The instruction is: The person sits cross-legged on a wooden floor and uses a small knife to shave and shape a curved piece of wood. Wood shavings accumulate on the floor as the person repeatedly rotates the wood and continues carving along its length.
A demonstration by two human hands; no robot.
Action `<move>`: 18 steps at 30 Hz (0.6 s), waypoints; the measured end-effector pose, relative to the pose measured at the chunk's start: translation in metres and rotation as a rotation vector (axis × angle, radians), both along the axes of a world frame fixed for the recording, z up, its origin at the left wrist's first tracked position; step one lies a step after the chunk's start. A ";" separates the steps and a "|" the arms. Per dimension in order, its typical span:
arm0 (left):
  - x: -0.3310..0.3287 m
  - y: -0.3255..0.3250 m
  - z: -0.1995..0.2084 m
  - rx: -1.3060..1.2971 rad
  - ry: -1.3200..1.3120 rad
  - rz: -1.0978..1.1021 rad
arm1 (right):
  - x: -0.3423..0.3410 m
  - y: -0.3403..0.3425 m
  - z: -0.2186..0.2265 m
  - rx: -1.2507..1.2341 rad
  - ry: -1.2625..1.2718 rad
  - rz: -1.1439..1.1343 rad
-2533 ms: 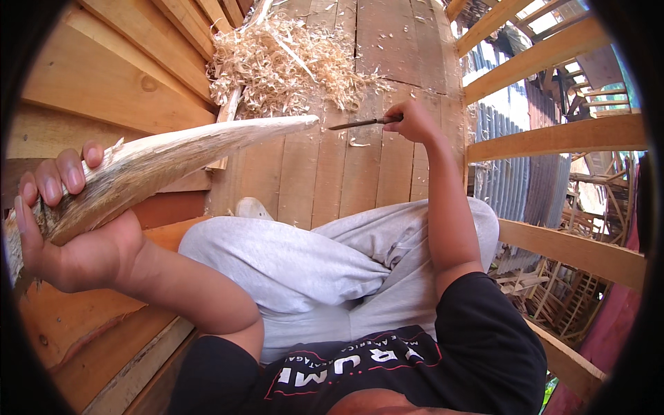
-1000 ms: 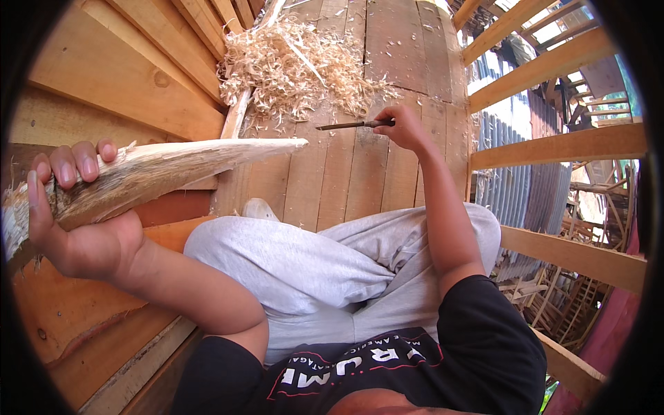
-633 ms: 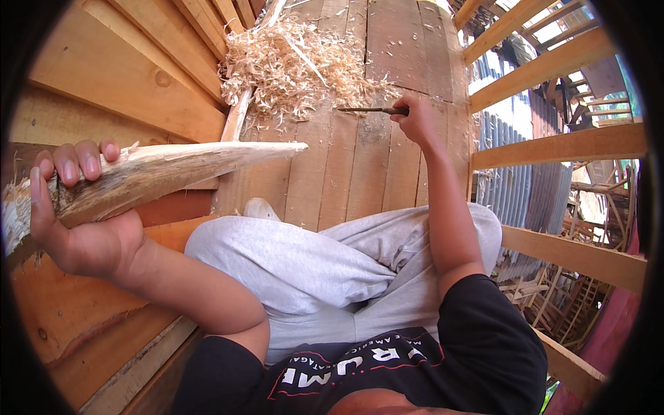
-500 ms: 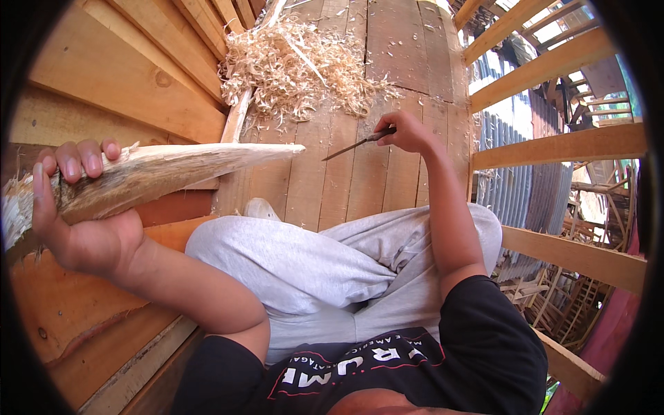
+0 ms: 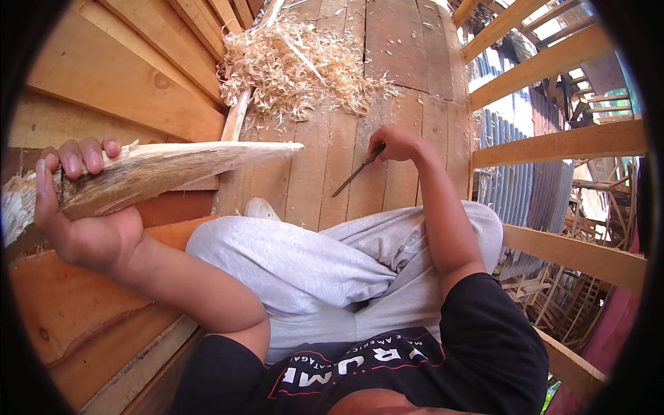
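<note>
A long, rough piece of wood (image 5: 173,166) reaches in from the left edge and narrows to a pale, pointed end. My left hand (image 5: 93,207) is closed around its thick part, with the fingertips over the top and the palm below. In my right hand (image 5: 398,144) is a knife (image 5: 356,174), its handle gripped and its thin, dark blade slanting down and to the left. The blade is apart from the wood, to the right of the pointed end and above the floorboards.
Curled wood shavings (image 5: 297,69) lie heaped on the plank floor (image 5: 408,62) ahead. A plank wall (image 5: 124,76) closes the left side. On the right stands a slatted wooden railing (image 5: 560,144), with corrugated metal sheets (image 5: 505,166) beyond. My crossed legs (image 5: 297,256) are below.
The knife blade has swung downward, and its tip now points lower and nearer my legs. My right hand has bent at the wrist. My left hand and the wood are almost unmoved.
</note>
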State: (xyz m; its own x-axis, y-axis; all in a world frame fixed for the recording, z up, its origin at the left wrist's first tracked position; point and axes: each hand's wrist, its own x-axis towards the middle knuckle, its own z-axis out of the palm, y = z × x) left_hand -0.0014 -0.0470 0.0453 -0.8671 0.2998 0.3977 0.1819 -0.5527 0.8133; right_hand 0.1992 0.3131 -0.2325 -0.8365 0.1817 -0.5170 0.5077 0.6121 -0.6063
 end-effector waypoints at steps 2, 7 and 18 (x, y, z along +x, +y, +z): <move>0.001 0.002 0.000 -0.005 -0.006 0.001 | 0.001 0.005 -0.002 0.121 0.082 -0.157; 0.001 -0.001 0.001 -0.010 -0.008 -0.001 | 0.001 0.012 0.030 0.228 0.271 -0.433; 0.004 0.012 -0.006 0.004 -0.040 0.010 | -0.026 -0.027 0.070 0.315 0.061 -0.351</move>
State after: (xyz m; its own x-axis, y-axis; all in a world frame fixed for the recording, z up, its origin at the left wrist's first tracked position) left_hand 0.0028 -0.0350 0.0393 -0.8852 0.2895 0.3642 0.1550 -0.5545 0.8176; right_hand 0.1732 0.2859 -0.1628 -0.7233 0.5992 -0.3432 0.6863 0.5685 -0.4537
